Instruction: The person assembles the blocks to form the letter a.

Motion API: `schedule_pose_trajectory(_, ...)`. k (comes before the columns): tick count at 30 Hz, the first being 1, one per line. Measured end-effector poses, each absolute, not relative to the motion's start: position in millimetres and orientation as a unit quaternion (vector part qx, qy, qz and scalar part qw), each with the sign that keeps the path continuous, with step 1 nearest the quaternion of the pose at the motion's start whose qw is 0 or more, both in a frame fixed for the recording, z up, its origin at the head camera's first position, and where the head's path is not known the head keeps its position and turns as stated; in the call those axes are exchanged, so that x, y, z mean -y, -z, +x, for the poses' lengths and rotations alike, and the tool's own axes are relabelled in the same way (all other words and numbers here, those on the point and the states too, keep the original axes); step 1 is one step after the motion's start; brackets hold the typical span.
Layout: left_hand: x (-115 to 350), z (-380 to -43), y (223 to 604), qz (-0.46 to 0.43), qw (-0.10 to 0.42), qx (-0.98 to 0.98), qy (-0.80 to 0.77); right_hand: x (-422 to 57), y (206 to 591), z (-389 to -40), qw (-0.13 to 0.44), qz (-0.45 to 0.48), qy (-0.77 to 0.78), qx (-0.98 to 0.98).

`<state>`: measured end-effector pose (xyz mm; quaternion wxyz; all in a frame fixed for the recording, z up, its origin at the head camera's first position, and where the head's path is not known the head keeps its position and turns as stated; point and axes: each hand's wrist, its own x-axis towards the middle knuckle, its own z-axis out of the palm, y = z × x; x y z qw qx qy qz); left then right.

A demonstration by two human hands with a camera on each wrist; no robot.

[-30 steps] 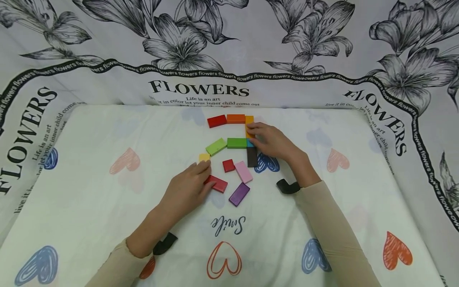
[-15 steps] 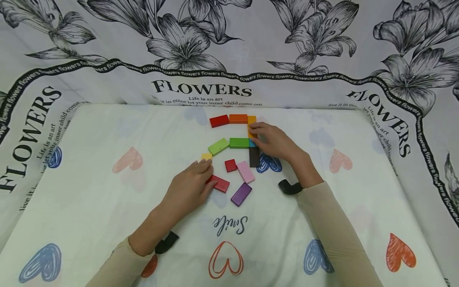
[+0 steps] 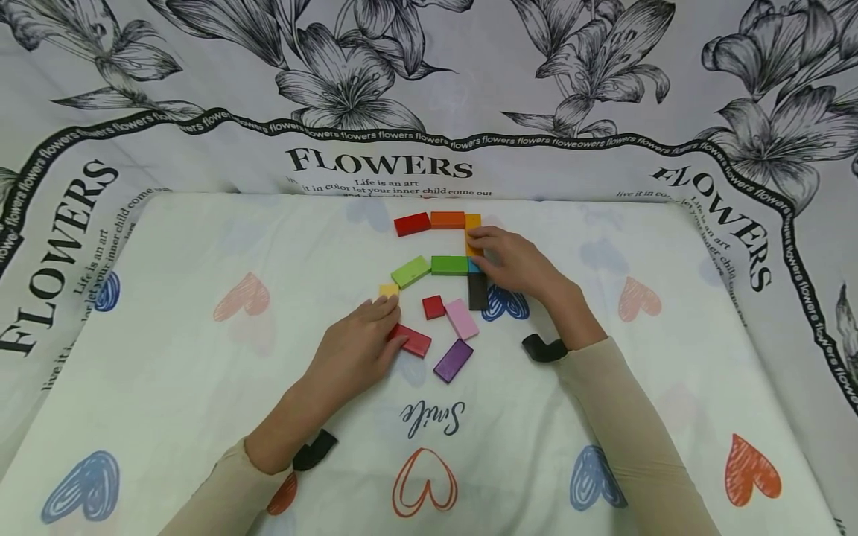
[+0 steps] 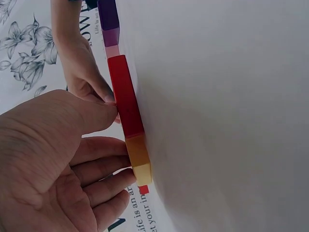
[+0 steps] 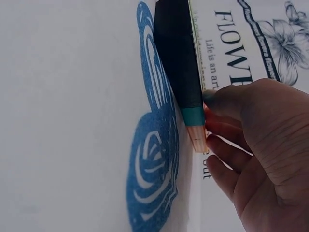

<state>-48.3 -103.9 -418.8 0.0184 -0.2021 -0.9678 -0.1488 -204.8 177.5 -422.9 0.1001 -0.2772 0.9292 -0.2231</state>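
Rectangular coloured blocks lie on the cloth in a broken, curving line. My left hand [image 3: 351, 342] lies at the left side, its thumb touching a red block [image 4: 126, 96] and its fingertips at a yellow block [image 4: 140, 162], whose near part they cover in the head view. At the right, my right hand [image 3: 512, 260] has its thumb at a small blue block [image 5: 193, 116] and its fingers beside an orange-yellow block [image 3: 473, 219]. A black block [image 5: 178, 53] adjoins the blue one. Both hands have relaxed, slightly bent fingers.
A darker red block [image 3: 412, 224] and an orange block [image 3: 447, 219] lie at the back. Two green blocks [image 3: 449, 265] sit in the middle. Nearer are a small red block [image 3: 433, 307], a pink block [image 3: 462, 318] and a purple block [image 3: 453, 361]. The printed cloth [image 3: 167, 387] lies beneath.
The head view shifts slightly, moving the whole scene a little to the right. Both hands and the blocks keep their places relative to one another.
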Motion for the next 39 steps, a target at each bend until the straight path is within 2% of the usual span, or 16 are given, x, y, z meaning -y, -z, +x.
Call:
schedule_pose_trajectory(17, 99, -49, 421, -0.204, 0.023, 0.966, 0.155, -176, 414, -192, 0.092, -0.271, 0.219, -0.933)
schedule_pose_trajectory(25, 102, -52, 420, -0.195, 0.016, 0.968, 0.158, -166, 400, -182, 0.056, -0.296, 0.230, -0.925)
schedule_pose_trajectory(39, 103, -51, 423, -0.189, 0.012, 0.967, 0.170, -161, 399, -126, 0.039, -0.315, 0.227, -0.921)
